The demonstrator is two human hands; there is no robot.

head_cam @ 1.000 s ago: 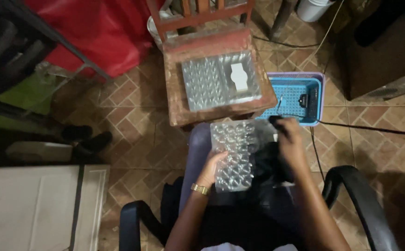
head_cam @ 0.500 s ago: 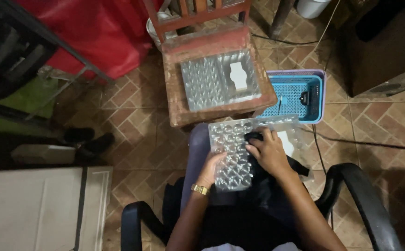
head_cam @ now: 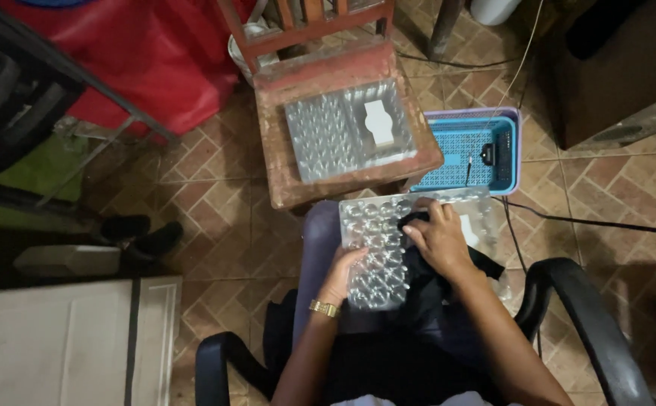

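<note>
A clear plastic tray with many round pockets [head_cam: 377, 248] lies across my lap. My left hand [head_cam: 343, 274] grips its near left side from below; a gold watch is on that wrist. My right hand [head_cam: 439, 239] rests on top of the tray's middle, fingers closed on a small black object [head_cam: 411, 219] that is mostly hidden. A black cloth lies under my right hand on my lap. A second clear pocketed tray [head_cam: 347, 128] with a white piece on it sits on the wooden chair seat [head_cam: 283, 180] in front of me.
A blue plastic basket [head_cam: 472, 154] holding a small black item stands on the tiled floor right of the wooden chair. A black cable runs across the floor at right. Black armrests flank me. A red cloth, dark shoes and a white panel lie to the left.
My right hand came back from the blue basket to the tray on my lap and now rests on its middle. My left hand kept its grip on the tray.
</note>
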